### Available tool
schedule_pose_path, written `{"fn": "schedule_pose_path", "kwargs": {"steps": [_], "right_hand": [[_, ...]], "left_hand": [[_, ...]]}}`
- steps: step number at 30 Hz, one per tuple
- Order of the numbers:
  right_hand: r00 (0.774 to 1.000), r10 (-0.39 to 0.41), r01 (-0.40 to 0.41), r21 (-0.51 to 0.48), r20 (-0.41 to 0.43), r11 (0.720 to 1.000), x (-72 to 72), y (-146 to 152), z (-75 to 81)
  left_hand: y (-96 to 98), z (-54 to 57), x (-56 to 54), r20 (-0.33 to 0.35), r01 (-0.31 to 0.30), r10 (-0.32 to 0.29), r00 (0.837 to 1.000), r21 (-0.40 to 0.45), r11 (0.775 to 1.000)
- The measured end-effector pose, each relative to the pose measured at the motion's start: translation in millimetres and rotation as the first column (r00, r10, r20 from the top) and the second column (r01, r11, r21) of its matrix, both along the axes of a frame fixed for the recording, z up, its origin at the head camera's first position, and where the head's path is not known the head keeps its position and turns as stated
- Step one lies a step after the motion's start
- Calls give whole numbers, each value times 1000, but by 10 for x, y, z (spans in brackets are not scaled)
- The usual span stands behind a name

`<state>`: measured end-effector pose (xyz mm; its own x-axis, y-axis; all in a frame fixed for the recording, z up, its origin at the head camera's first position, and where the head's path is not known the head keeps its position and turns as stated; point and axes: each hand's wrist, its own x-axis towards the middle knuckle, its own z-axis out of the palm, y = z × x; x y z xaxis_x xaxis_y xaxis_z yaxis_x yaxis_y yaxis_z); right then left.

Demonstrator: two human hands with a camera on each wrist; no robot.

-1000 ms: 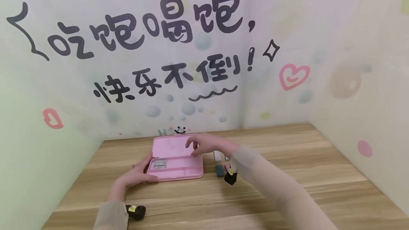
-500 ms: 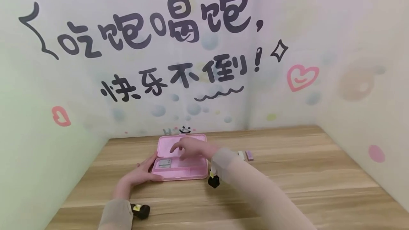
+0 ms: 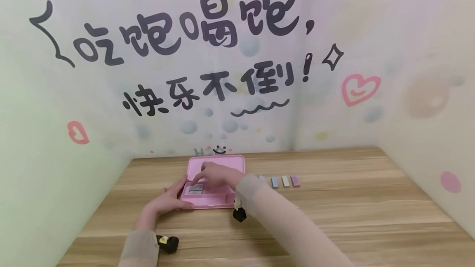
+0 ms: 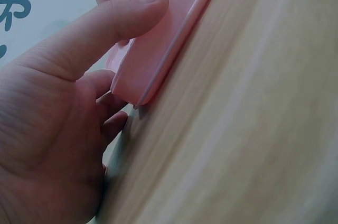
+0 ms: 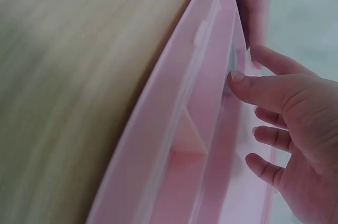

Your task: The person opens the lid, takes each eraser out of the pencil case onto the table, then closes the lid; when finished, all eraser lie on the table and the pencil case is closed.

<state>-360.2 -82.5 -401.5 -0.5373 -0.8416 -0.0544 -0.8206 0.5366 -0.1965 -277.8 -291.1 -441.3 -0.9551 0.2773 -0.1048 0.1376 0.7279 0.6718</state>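
An open pink pencil case [image 3: 213, 207] lies on the table with its lid tipped back. My left hand [image 3: 165, 203] holds its left end, the thumb on the front wall and the fingers round the end, as the left wrist view shows. Inside the rear compartment, at its left, sit small grey blocks [image 3: 196, 189]. My right hand [image 3: 219, 176] reaches over the case to them with its index finger stretched out. In the right wrist view the right thumb [image 5: 256, 87] touches a grey block [image 5: 230, 71]; the other fingers are loosely bent and apart.
Right of the case, small bars stand in a row on the wooden table [image 3: 334, 201]: a blue bar [image 3: 274, 182], a white bar [image 3: 285, 181] and a purple bar [image 3: 295, 181]. The right forearm partly hides a pale purple bar [image 3: 262, 177]. Walls enclose the table's back and sides.
My right hand has moved left across the case and down to the grey blocks. The bars at the right have come out from behind the arm. My left hand keeps its hold.
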Motion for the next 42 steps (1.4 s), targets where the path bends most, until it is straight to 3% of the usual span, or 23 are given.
{"fn": "schedule_pose_path", "kwargs": {"steps": [9,21,30,37,42], "right_hand": [[990,-52,55,-23,129,998,45,-91,-40],[999,35,-31,103,-29,994,52,-156,-42],[999,32,-30,69,-21,997,32,-119,-25],[995,81,-79,24,-59,997,11,68,143],[994,107,-107,-27,5,994,28,352,274]], "left_hand": [[-11,-13,-20,-5,-2,2,1000,4,1000],[-1,-22,-38,-7,12,-12,1000,13,1000],[3,-20,-41,0,11,-11,1000,26,1000],[21,-1,-25,-18,10,-9,1000,13,1000],[2,-19,-20,-4,-2,2,1000,13,1000]]}}
